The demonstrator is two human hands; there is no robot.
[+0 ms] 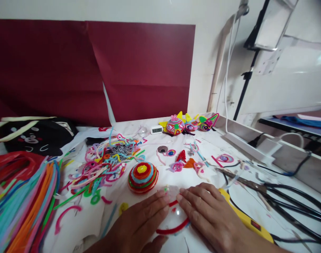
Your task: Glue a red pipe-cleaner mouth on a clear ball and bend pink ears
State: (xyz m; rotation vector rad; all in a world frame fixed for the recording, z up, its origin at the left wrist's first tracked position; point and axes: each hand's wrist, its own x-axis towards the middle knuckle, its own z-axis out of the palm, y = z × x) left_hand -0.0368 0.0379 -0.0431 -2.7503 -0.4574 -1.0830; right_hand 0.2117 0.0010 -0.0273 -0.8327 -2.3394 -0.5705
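A clear plastic dome with a red pipe cleaner along its edge is on the white table in front of me. My left hand presses its fingers against the left side, thumb low near the rim. From the right, my right hand lays its fingers over the other side, so the dome is held between both hands. Parts of the red strip are hidden under my fingers. Just beyond my left hand sits a half ball covered in rings of coloured pipe cleaner with a yellow centre.
A yellow glue gun and black-handled scissors lie right of my hands. Pipe cleaner bundles are at left, with a pile of scraps beyond. Decorated figures, a small digital clock and a power strip stand farther back.
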